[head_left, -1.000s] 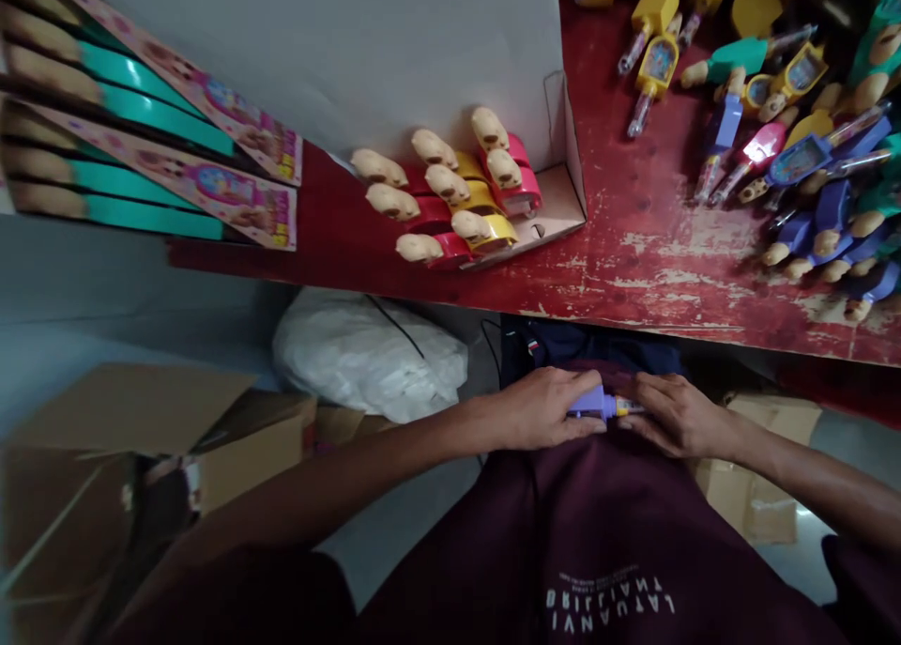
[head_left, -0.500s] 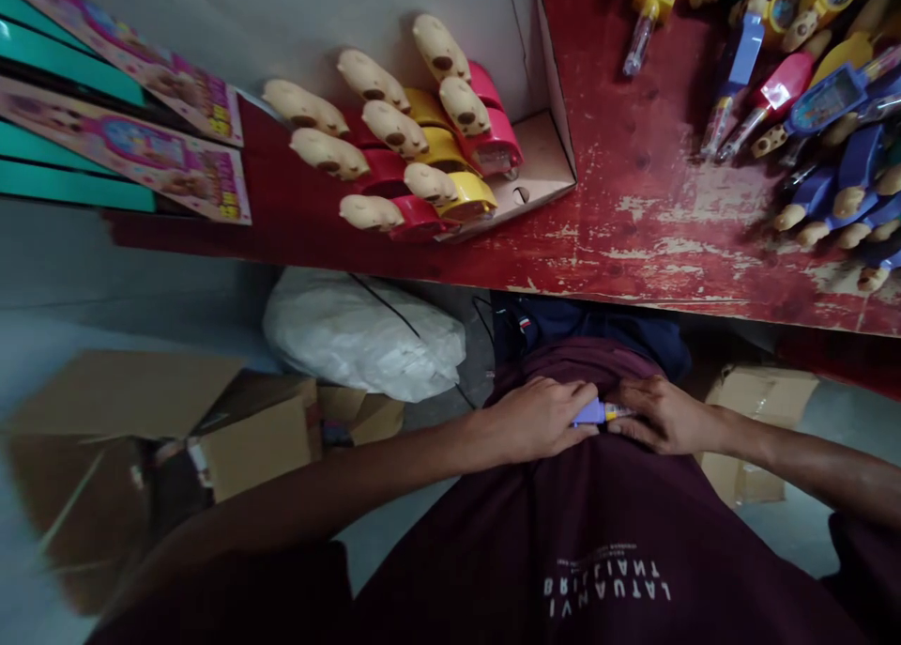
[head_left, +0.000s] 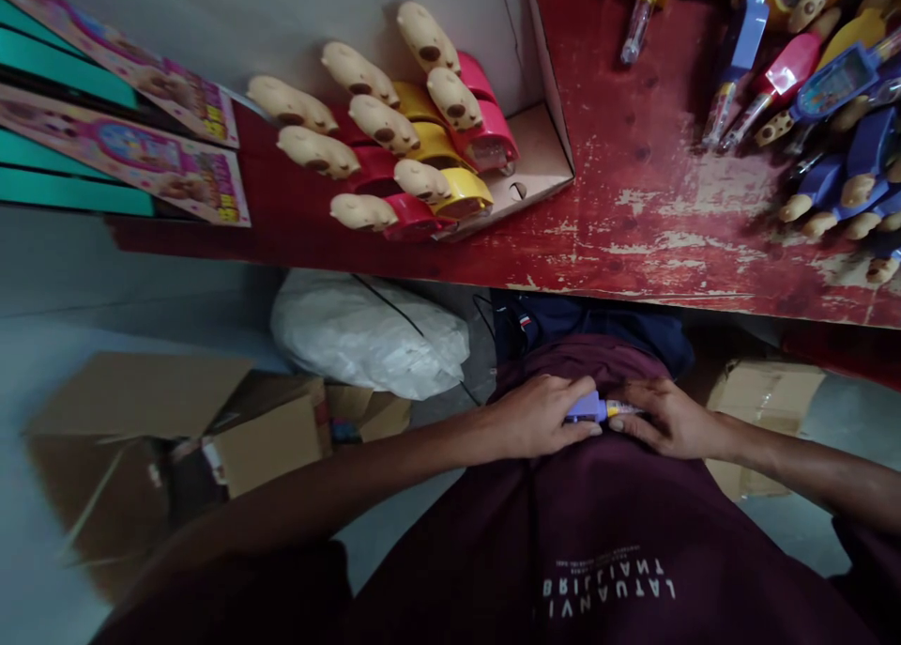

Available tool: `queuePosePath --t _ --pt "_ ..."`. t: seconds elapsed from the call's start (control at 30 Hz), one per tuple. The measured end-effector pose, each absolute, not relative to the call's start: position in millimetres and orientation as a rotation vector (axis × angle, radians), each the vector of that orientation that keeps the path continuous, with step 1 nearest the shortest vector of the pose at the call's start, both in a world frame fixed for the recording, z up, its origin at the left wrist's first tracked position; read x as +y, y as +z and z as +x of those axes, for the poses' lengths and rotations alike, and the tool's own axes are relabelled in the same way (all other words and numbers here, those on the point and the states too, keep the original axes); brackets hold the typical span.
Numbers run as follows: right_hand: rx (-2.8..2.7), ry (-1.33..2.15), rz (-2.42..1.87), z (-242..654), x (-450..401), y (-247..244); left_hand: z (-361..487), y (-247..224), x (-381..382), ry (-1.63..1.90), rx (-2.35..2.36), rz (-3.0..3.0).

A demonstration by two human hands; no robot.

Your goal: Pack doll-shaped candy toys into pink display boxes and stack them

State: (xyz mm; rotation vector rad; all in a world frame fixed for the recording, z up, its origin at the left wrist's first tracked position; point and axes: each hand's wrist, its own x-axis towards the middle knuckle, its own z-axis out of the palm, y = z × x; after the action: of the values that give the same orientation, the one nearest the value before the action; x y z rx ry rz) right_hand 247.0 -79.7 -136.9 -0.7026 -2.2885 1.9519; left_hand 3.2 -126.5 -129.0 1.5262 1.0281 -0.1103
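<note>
Low at my chest, both hands grip a purple-and-yellow plastic toy (head_left: 591, 407). My left hand (head_left: 539, 418) wraps its purple end, and the fingers of my right hand (head_left: 668, 420) press on its yellow end, hiding most of it. Both hands rest against my maroon shirt (head_left: 598, 532). Beyond them, a red worn wooden table (head_left: 633, 222) holds an open cardboard tray (head_left: 539, 147) of red and yellow toys with beige tips (head_left: 422, 129). Several blue, yellow and green toys (head_left: 823, 91) lie heaped at the upper right.
Printed pink-and-teal cards (head_left: 133, 161) lie at the table's upper left. Below the table edge are a white plastic sack (head_left: 366, 340), a dark blue cloth (head_left: 591, 330) and cardboard boxes at left (head_left: 267, 448) and right (head_left: 764, 391).
The table and tray have shifted up and left in view. My hands have closed in around the toy, which shows less than before.
</note>
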Motion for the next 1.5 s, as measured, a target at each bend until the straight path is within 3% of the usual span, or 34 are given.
queuePosePath --t 0.4,1.1,1.5 --pt "-2.394 1.801 -0.764 246 -86 -128 5 -132 -135 -0.088 1.036 1.556" --pt "-1.747 2.508 -1.111 244 -84 -139 7 -129 -127 -0.189 1.012 1.670" --pt "-1.928 2.330 -1.042 245 -92 -139 12 -119 -122 -0.299 0.953 1.781"
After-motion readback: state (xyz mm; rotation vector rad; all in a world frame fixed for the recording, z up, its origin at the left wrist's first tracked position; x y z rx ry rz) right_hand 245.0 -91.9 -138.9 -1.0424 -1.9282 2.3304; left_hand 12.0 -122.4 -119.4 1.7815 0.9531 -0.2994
